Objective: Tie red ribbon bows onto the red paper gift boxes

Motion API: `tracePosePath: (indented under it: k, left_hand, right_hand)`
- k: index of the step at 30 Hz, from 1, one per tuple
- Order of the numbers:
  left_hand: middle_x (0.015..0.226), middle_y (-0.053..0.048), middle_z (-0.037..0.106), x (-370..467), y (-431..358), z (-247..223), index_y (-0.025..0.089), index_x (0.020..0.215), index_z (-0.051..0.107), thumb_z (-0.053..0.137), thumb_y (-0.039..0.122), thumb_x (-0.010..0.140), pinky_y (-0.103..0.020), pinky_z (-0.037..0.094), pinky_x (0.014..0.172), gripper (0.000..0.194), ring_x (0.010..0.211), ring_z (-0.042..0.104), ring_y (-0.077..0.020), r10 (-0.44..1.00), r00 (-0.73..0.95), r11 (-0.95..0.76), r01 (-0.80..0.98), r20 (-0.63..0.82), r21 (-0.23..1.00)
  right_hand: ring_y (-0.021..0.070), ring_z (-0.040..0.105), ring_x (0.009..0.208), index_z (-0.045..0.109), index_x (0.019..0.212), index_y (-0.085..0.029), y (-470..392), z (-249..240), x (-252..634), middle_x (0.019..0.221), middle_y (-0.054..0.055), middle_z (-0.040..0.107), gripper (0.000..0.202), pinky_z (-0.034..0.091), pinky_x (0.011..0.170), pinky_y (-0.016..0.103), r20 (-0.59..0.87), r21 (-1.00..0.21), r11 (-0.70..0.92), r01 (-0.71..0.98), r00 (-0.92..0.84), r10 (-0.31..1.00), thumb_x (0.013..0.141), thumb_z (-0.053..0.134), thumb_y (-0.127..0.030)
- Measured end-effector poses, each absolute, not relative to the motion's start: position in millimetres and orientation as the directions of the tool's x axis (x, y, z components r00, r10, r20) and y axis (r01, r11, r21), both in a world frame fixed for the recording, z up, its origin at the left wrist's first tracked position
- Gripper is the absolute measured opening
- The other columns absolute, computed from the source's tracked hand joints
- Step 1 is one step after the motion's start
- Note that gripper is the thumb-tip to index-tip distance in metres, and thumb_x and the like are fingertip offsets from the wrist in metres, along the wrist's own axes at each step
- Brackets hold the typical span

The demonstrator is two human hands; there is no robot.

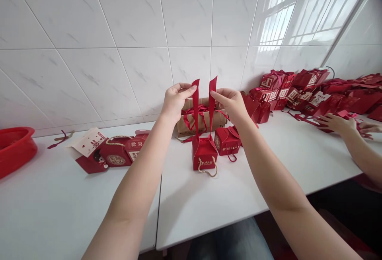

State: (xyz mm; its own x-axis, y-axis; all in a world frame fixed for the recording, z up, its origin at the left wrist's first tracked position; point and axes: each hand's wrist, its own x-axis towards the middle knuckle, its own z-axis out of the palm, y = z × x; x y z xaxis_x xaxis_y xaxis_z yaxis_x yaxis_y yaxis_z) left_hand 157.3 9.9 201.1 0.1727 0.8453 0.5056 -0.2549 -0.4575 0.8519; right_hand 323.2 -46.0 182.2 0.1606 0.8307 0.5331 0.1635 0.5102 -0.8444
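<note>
A small red gift box with gold lettering and a twisted cord handle stands on the white table in front of me. Two ends of a red ribbon rise from its top. Above the box, my left hand pinches one end between thumb and fingers. My right hand pinches the other end, level with the left. The ribbon is stretched upward on both sides. Just right of this box sits a second red gift box with a dark red cord.
Behind the boxes is a cardboard box holding red ribbons. Several red gift boxes stand at left, near a red plastic basin. Many finished-looking boxes are stacked along the tiled wall. At right, another person's hands work over the table.
</note>
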Motion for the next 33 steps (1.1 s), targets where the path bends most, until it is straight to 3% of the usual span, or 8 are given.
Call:
tracePosePath:
  k: [4, 13, 17, 23, 29, 33]
  left_hand:
    - [0.068, 0.002, 0.061, 161, 7, 204, 0.019, 0.071, 0.066, 0.083, 0.03, 0.06, -0.024, 0.044, 0.06, 0.023, 0.06, 0.054, -0.0094, 0.836, 0.237, -0.45, -0.218, 0.495, 0.866]
    - [0.073, -0.002, 0.068, 167, 2, 215, 0.017, 0.068, 0.069, 0.082, 0.026, 0.061, -0.027, 0.049, 0.067, 0.018, 0.068, 0.06, -0.0126, 0.802, 0.241, -0.539, -0.105, 0.547, 0.836]
    - [0.071, -0.003, 0.068, 169, 3, 213, 0.016, 0.068, 0.067, 0.081, 0.025, 0.061, -0.028, 0.05, 0.066, 0.018, 0.068, 0.062, -0.0138, 0.793, 0.175, -0.578, -0.086, 0.583, 0.812]
    - [0.064, -0.002, 0.066, 171, 1, 219, 0.017, 0.078, 0.065, 0.083, 0.021, 0.058, -0.028, 0.046, 0.058, 0.027, 0.059, 0.06, -0.0138, 0.81, 0.177, -0.566, -0.015, 0.559, 0.824]
    - [0.068, -0.003, 0.066, 175, -3, 216, 0.016, 0.063, 0.064, 0.086, 0.024, 0.054, -0.028, 0.047, 0.058, 0.025, 0.062, 0.058, -0.0128, 0.879, 0.153, -0.444, -0.08, 0.451, 0.893]
    - [0.065, -0.001, 0.062, 174, -6, 195, 0.018, 0.067, 0.068, 0.084, 0.034, 0.058, -0.027, 0.047, 0.057, 0.024, 0.062, 0.057, -0.0127, 0.811, 0.11, -0.578, -0.002, 0.575, 0.816]
  right_hand:
    - [0.0099, 0.056, 0.067, 0.063, 0.077, -0.017, -41, 188, 316, 0.074, 0.001, 0.062, 0.023, 0.046, 0.064, 0.023, 0.532, -0.843, 0.514, 0.16, 0.096, 0.841, 0.08, 0.061, -0.04]
    - [0.0065, 0.046, 0.057, 0.062, 0.078, -0.015, -38, 190, 312, 0.068, -0.002, 0.056, 0.014, 0.037, 0.055, 0.022, 0.529, -0.817, 0.516, 0.257, -0.02, 0.848, 0.08, 0.058, -0.028]
    - [0.0066, 0.041, 0.057, 0.065, 0.08, -0.016, -45, 191, 314, 0.065, -0.003, 0.051, 0.018, 0.036, 0.055, 0.022, 0.526, -0.813, 0.526, 0.25, -0.07, 0.847, 0.084, 0.054, -0.031]
    - [0.0055, 0.038, 0.053, 0.064, 0.076, -0.017, -49, 195, 316, 0.064, -0.003, 0.051, 0.029, 0.032, 0.05, 0.022, 0.48, -0.829, 0.48, 0.287, -0.075, 0.874, 0.08, 0.064, -0.046]
    - [0.0084, 0.057, 0.063, 0.066, 0.077, -0.016, -38, 190, 320, 0.073, 0.001, 0.064, 0.023, 0.046, 0.061, 0.022, 0.367, -0.93, 0.362, -0.072, -0.095, 0.925, 0.077, 0.069, -0.038]
    - [0.0088, 0.06, 0.069, 0.071, 0.085, -0.018, -32, 184, 326, 0.078, 0.001, 0.067, 0.013, 0.049, 0.065, 0.021, 0.292, -0.932, 0.249, -0.263, -0.139, 0.946, 0.08, 0.066, -0.029]
